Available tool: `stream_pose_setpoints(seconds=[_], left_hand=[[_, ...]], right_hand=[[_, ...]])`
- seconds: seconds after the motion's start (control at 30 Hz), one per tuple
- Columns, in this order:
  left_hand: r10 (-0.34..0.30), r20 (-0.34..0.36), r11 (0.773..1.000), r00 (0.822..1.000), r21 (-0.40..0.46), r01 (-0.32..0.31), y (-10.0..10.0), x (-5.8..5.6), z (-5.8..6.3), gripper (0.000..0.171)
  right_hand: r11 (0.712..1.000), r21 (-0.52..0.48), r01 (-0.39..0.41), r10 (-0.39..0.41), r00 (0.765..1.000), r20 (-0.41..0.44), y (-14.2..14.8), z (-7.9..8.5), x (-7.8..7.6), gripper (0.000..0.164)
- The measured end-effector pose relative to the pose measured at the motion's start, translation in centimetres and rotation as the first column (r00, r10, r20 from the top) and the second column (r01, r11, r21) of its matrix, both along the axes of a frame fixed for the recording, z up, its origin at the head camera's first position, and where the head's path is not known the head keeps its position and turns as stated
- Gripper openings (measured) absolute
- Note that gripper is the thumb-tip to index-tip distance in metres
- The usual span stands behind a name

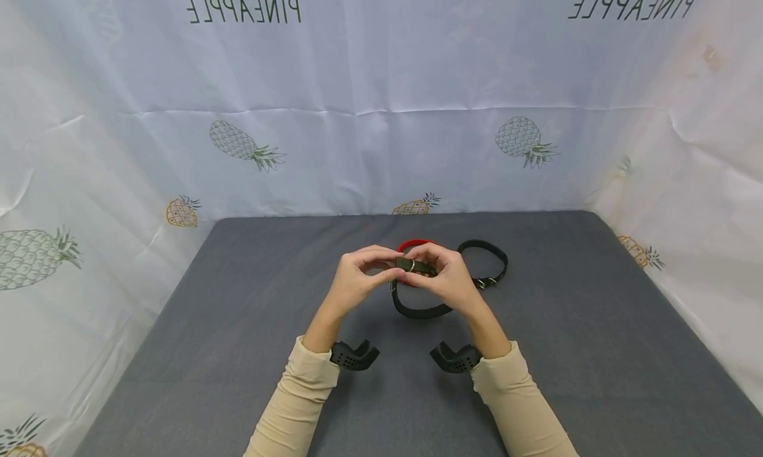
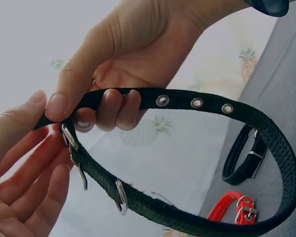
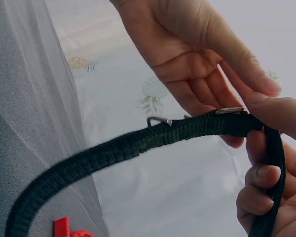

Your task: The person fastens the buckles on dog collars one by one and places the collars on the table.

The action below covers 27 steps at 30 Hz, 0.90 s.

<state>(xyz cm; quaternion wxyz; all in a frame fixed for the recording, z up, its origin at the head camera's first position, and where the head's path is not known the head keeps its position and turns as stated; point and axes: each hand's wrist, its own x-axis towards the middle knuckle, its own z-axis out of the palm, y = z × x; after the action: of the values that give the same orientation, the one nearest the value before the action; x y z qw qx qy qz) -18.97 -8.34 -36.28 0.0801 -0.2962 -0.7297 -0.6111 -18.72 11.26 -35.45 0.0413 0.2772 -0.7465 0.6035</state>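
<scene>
Between both hands is a dark green dog collar (image 2: 286, 163) with metal eyelets, a silver buckle (image 2: 69, 137) and a D-ring (image 2: 121, 197). My right hand (image 1: 451, 278) grips the eyelet end, with fingers curled round the strap and the thumb on top, as the left wrist view shows. Opposite it, my left hand (image 1: 354, 281) pinches the strap tip right at the buckle, thumb near the right thumb. The tip overlaps the buckle in the wrist views. From the hands the rest of the collar hangs in a wide loop.
Behind the hands, a red collar (image 1: 415, 244) lies on the grey table (image 1: 286, 285). A black collar (image 1: 503, 257) with a buckle rests to its right. Pineapple-print curtains (image 1: 369, 159) border the table at the back and sides.
</scene>
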Motion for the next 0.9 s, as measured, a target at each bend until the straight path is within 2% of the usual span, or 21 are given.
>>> stream_pose_setpoints(seconds=[0.1, 0.2, 0.33, 0.47, 0.67, 0.9], left_hand=[[-0.009, -0.067, 1.000, 0.998, -0.009, 0.009, 0.0, -0.1, -0.1, 0.024], [0.008, -0.128, 1.000, 0.992, -0.025, -0.012, 0.0, -0.1, -0.1, 0.021], [0.040, -0.165, 0.998, 0.986, -0.041, -0.047, 0.0, -0.1, 0.0, 0.019], [0.073, -0.140, 0.997, 0.987, -0.025, -0.077, -0.2, 0.0, 0.2, 0.019], [0.124, -0.090, 0.991, 0.988, 0.059, -0.119, -1.0, 0.0, 0.6, 0.024], [0.192, -0.115, 0.972, 0.975, 0.157, -0.173, -1.9, -0.4, 0.8, 0.025]], right_hand=[[1.000, 0.004, 0.000, 0.000, 1.000, 0.014, 0.1, 0.0, 0.1, 0.022], [1.000, 0.024, 0.001, -0.002, 1.000, 0.020, 0.1, 0.0, 0.1, 0.022], [0.999, 0.052, 0.005, -0.006, 1.000, 0.025, 0.2, -0.1, 0.1, 0.023], [0.997, 0.076, 0.012, -0.014, 0.999, 0.030, 0.2, 0.0, 0.0, 0.022], [0.996, 0.086, 0.017, -0.020, 0.999, 0.035, 0.5, 0.1, -0.2, 0.019], [0.996, 0.092, 0.023, -0.026, 0.999, 0.031, 0.9, 0.0, -0.4, 0.019]])
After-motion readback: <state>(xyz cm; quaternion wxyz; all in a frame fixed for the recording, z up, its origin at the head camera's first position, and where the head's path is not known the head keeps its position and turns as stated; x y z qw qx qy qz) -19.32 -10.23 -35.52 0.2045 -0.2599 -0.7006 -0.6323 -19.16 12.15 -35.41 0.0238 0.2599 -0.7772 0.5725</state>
